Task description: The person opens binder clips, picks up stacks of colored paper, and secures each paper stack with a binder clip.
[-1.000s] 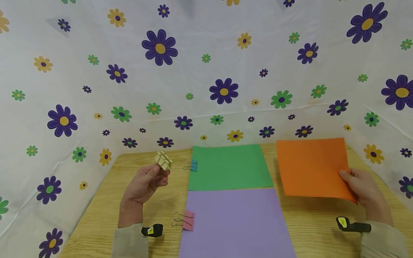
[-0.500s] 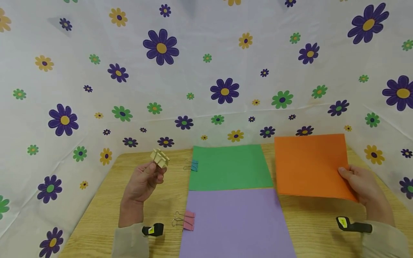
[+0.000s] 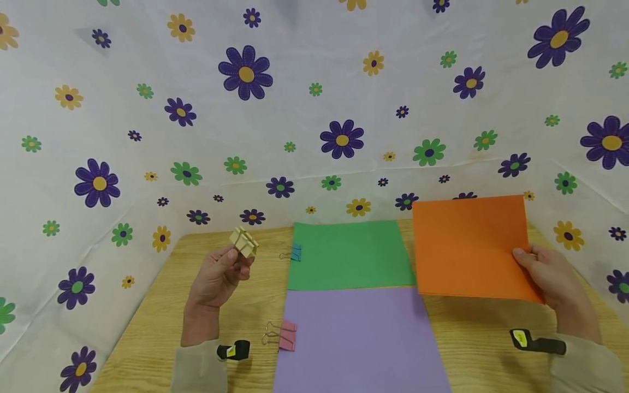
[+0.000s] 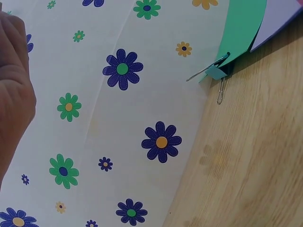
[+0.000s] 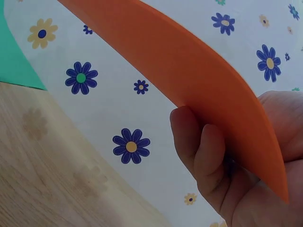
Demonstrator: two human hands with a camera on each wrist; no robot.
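My left hand (image 3: 218, 275) is raised over the left part of the table, pinching a pale yellow binder clip (image 3: 244, 242) between thumb and fingers. Its handles lie folded against the body. In the left wrist view only part of the left hand (image 4: 13, 94) shows, and the yellow clip is out of sight. On the right, my right hand (image 3: 552, 275) grips the orange paper (image 3: 469, 248) by its right edge, thumb in front. The right wrist view shows fingers (image 5: 208, 146) curled against the underside of the orange paper (image 5: 189, 61), which bows upward.
Green paper (image 3: 349, 256) lies at the back of the wooden table (image 3: 162, 327), a blue binder clip (image 3: 296, 252) on its left edge. Purple paper (image 3: 358, 338) lies in front, with a pink binder clip (image 3: 288, 335). A flowered cloth (image 3: 295, 109) rises behind and at both sides.
The orange paper has risen and shifted a little left in my right hand, its face tipping more upright. My left hand has moved slightly left and up with the yellow clip.
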